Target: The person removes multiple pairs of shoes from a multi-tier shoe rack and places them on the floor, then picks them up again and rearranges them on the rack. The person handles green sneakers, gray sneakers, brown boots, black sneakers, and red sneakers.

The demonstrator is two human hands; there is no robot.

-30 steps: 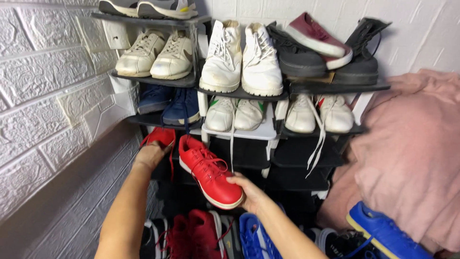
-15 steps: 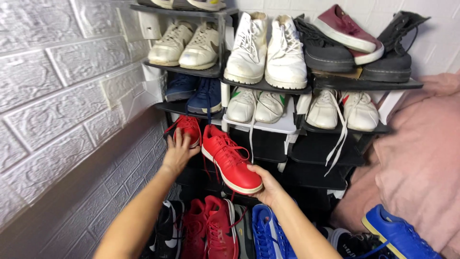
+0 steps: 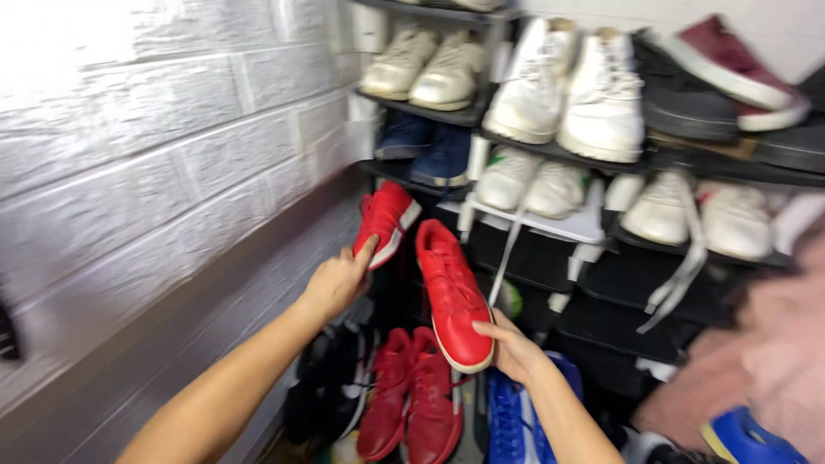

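Note:
My left hand grips the heel end of a red sneaker that is tilted up beside the shoe rack. My right hand holds the heel of a second red sneaker, whose toe points up toward the rack's lower shelf. Both shoes hang in the air in front of the rack's dark lower levels. The picture is blurred by camera motion.
The rack holds cream, white, navy, black and maroon shoes on its shelves. On the floor below lie a red pair, a blue shoe and black shoes. A white brick-pattern wall runs along the left. Pink fabric sits at right.
The view has swung left and closer. My left hand has tipped its red sneaker upright and lifted it; my right hand has turned the other sneaker more vertical.

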